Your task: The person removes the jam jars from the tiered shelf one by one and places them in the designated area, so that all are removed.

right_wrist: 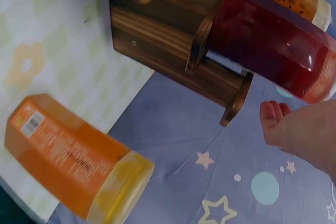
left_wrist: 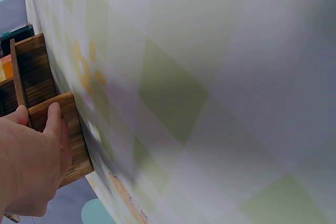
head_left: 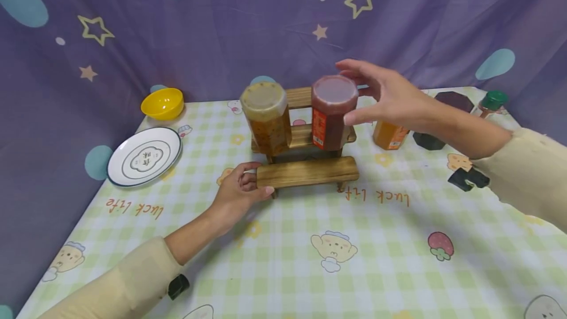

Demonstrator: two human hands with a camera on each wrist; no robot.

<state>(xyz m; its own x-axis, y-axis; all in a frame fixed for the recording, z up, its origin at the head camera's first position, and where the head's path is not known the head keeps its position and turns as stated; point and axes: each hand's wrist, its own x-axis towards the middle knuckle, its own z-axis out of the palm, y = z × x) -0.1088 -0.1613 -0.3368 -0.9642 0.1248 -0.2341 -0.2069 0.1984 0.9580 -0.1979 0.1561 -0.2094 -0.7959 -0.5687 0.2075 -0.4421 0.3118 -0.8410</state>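
Observation:
A three-step wooden rack (head_left: 310, 171) stands mid-table. On its middle step are a jar of amber contents with dark specks (head_left: 270, 129) and, to the right, a dark red jar (head_left: 332, 127) with an orange-red label. My left hand (head_left: 239, 188) grips the left end of the lowest step; in the left wrist view, thumb and fingers pinch the wooden side (left_wrist: 73, 135). My right hand (head_left: 381, 92) is at the red jar's right side, fingers spread and gently bent, the thumb overlapping the jar in the head view. In the right wrist view, its fingertips (right_wrist: 269, 114) show a gap from the red jar (right_wrist: 273, 40).
Right of the rack stands an orange jar (right_wrist: 68, 150) with a yellow lid. Beyond it are a dark faceted container (head_left: 429, 141) and a green-capped bottle (head_left: 493, 100). A white plate (head_left: 173, 159) and yellow bowl (head_left: 164, 105) sit at left. A purple curtain (head_left: 248, 28) hangs behind.

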